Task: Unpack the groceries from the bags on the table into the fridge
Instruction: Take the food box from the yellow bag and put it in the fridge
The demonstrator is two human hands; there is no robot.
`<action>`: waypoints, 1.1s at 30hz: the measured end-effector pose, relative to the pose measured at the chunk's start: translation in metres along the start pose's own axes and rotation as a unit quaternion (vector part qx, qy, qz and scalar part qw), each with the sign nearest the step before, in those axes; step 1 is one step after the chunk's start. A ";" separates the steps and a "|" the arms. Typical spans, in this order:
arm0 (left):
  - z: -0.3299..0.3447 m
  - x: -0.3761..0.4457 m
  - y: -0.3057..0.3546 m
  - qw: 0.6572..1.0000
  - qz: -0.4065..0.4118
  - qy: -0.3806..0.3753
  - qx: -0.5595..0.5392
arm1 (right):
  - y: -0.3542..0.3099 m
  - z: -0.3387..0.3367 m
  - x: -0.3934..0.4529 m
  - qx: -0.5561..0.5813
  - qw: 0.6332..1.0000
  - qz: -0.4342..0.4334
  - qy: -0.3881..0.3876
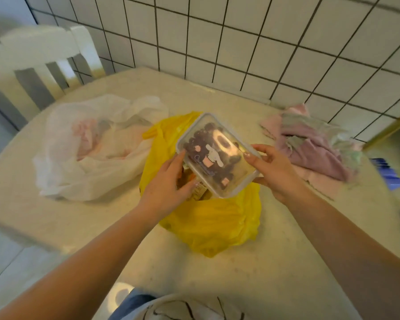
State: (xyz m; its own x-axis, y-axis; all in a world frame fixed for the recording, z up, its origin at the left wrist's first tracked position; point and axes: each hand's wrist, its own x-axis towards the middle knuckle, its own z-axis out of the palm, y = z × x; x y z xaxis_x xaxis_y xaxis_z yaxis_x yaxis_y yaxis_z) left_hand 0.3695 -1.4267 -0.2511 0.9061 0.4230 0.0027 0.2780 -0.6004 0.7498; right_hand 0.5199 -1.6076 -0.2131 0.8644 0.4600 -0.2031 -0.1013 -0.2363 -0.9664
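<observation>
Evidently early on, both the left hand [171, 179] and right hand [273, 168] curl their fingers round a clear container [217, 155] held over the yellow bag [213, 225], whose remaining packets beneath the fingers, plus the white bag [90, 146], await unpacking.

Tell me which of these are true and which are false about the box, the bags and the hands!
1. Both hands hold the clear box. True: left hand, right hand.
2. The box is over the white bag. False: it is over the yellow bag.
3. The white bag lies left of the yellow one. True.
4. The box is empty. False: dark pieces show inside.
5. A pink cloth lies on the table. True.
</observation>
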 end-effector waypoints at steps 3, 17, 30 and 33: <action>-0.006 0.003 0.022 0.982 0.009 0.022 -0.190 | -0.013 0.014 -0.005 0.098 0.995 0.005 0.014; -0.122 -0.046 -0.003 0.863 -0.106 0.168 -0.464 | -0.067 0.160 -0.036 0.266 0.951 0.025 -0.156; -0.322 -0.230 -0.157 0.832 -0.137 0.387 -0.373 | -0.099 0.456 -0.161 0.244 0.903 0.059 -0.350; -0.370 -0.280 -0.196 0.818 -0.137 0.431 -0.355 | -0.106 0.529 -0.197 0.245 0.883 0.065 -0.395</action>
State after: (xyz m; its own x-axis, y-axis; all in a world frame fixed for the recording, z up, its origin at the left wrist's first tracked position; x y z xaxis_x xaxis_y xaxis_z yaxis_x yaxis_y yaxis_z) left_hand -0.0565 -1.1766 -0.1545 0.1940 0.9810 0.0061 -0.1004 0.0137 0.9949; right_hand 0.0996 -1.2208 -0.1542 0.2358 0.9556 -0.1765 -0.5427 -0.0211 -0.8396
